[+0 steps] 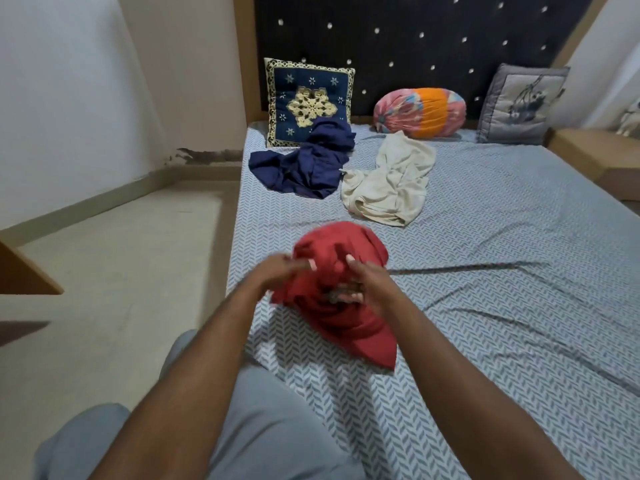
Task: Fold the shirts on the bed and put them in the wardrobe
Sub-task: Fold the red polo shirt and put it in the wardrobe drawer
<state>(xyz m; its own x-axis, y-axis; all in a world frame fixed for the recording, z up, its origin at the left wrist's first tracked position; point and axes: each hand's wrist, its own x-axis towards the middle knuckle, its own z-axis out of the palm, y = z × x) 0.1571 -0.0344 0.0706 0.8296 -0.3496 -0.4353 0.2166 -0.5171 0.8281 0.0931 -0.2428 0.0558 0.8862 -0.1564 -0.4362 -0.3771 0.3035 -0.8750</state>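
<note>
The left grip [281,271] and the right grip [367,289] both hold the crumpled red shirt [360,336]. The shirt is bunched up between them, over the near part of the bed [502,271]. The left grip is motion-blurred, with its fingers curled into the cloth at the shirt's left edge. The right grip has its thumb raised against the upper fold and its fingers tucked into the middle of the bundle. The shirt's lower end hangs below the grips and reaches the grey herringbone sheet.

Beyond the grips, further up the bed, lie two more unfolded shirts. A navy shirt [304,164] lies ahead and slightly left, and a cream shirt [391,181] lies just beside it to the right. They are close together, and both are well apart from the red one.

Behind the navy shirt a blue embroidered cushion [308,95] leans upright against the dark studded headboard [415,29]. Right of it are a pink and orange bolster [420,112] and a grey cushion [523,103].

Left of the left grip is pale floor [104,271]. Below both forearms, the person's grey trousers [277,427] show.
</note>
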